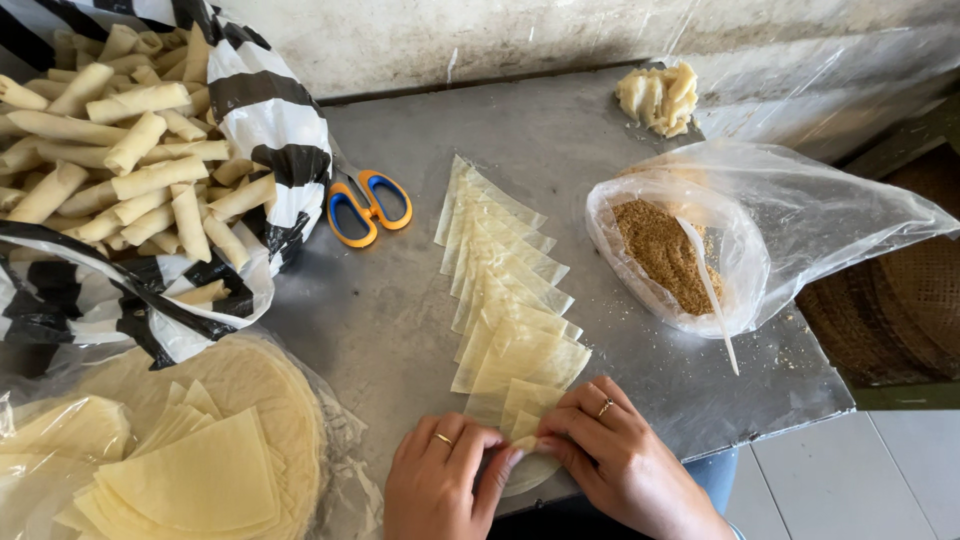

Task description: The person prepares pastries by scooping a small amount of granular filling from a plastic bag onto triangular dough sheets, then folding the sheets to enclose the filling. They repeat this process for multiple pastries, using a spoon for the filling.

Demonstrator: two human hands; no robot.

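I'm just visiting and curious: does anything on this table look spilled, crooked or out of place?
Only small things. A few brown crumbs lie scattered on the metal table beside the clear bag of brown filling, as if spilled. The white spoon sticks out over the bag's edge. The wrapper row looks neatly overlapped, and both hands fold one wrapper.

My view: grey metal table (400, 310), row of overlapping wrapper triangles (505, 290), orange-blue scissors (367, 205), clear bag of brown filling (680, 250), striped bag of rolls (260, 110), dough lump (660, 97), bagged round wrappers (270, 390).

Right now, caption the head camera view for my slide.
Both hands, left hand and right hand, fold a pale triangular pastry wrapper on the grey metal table.
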